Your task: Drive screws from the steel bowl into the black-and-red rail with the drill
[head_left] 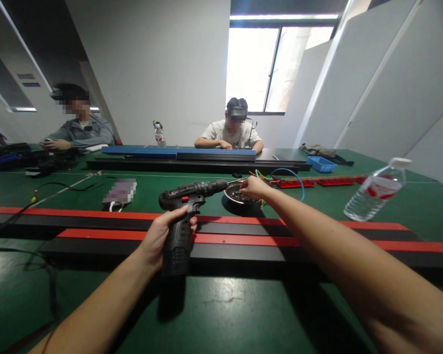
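Note:
My left hand is wrapped round the handle of a black cordless drill with a red switch. The drill points right, and its long thin bit reaches to the fingers of my right hand. Those fingers are pinched together at the bit's tip, over a round metal bowl. Small dark pieces, likely screws, lie in the bowl. Whatever the right fingertips hold is too small to make out. Beneath the drill run two long black bars with red tops, lying across the table.
A water bottle stands at right, beside red strips and coloured wires. Blue and black bars lie farther back, near a blue bin. Two people sit across the green table. Cables lie left.

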Tool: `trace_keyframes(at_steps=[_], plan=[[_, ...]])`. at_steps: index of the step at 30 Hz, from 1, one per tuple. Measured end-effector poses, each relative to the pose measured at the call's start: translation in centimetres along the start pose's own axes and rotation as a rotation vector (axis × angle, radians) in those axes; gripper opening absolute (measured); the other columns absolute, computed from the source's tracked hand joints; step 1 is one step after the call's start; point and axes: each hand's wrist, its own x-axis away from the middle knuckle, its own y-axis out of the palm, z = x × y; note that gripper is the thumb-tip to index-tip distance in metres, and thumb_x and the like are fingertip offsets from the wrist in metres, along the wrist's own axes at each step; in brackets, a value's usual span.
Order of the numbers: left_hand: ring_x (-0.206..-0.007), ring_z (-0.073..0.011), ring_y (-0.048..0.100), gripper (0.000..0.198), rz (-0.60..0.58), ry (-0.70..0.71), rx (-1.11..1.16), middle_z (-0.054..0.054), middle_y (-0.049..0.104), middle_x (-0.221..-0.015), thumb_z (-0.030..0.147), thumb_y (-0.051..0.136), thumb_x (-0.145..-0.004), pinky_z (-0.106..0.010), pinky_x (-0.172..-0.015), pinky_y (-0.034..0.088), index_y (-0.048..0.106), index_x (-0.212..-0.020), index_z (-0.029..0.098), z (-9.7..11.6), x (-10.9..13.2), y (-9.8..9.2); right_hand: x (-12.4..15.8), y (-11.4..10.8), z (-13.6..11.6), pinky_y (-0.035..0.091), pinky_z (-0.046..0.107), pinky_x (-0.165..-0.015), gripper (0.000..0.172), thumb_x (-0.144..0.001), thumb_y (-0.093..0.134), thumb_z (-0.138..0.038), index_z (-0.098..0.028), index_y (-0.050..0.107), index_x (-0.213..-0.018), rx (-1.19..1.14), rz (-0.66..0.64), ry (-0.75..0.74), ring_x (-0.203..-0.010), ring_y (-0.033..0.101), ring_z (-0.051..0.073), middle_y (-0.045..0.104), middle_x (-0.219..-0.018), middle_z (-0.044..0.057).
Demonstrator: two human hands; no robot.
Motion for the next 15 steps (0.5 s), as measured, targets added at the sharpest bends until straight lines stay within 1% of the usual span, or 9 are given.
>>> trace_keyframes(at_steps=[4, 7, 11, 15], plan=[[-0.061, -0.0142, 0.067, 0.016, 0.001, -0.016, 0.003, -0.008, 0.064, -0.079, 0.018, 0.056, -0.101, -0.023, -0.056, 0.062, 0.067, -0.097, 0.008, 0.0, 0.0, 0.1, 0.1, 0.4, 0.2, 0.039, 0.024, -0.054, 0.015, -0.090, 0.067, -0.017, -0.014, 0.082, -0.094, -0.009, 0.030, 0.000, -0.060, 0.062, 0.015, 0.073, -0.074, 0.007], [-0.061, -0.0142, 0.068, 0.016, -0.001, -0.006, 0.006, -0.008, 0.064, -0.079, 0.019, 0.056, -0.100, -0.023, -0.056, 0.062, 0.067, -0.096, 0.008, -0.1, -0.1, 0.0, 0.2, 0.6, 0.5, 0.040, 0.025, -0.057, 0.017, -0.092, 0.066, -0.017, -0.014, 0.082, -0.094, -0.009, 0.053, -0.005, -0.063, 0.064, 0.016, 0.075, -0.077, 0.008], [-0.062, -0.0143, 0.068, 0.016, -0.002, 0.001, 0.003, -0.008, 0.065, -0.079, 0.019, 0.057, -0.100, -0.023, -0.057, 0.063, 0.068, -0.095, 0.008, -0.2, -0.1, -0.1, 0.1, 0.6, 1.1, 0.044, 0.025, -0.064, 0.019, -0.091, 0.068, -0.017, -0.013, 0.083, -0.101, -0.022, 0.095, -0.017, -0.073, 0.068, 0.019, 0.078, -0.084, 0.010], [-0.061, -0.0145, 0.068, 0.015, -0.007, -0.006, -0.019, -0.007, 0.065, -0.079, 0.020, 0.059, -0.099, -0.023, -0.056, 0.062, 0.068, -0.093, 0.009, -0.2, 0.0, -0.2, 0.1, 0.6, 1.5, 0.045, 0.025, -0.066, 0.022, -0.093, 0.067, -0.016, -0.013, 0.082, -0.109, -0.093, 0.145, -0.027, -0.078, 0.069, 0.020, 0.080, -0.093, 0.011]])
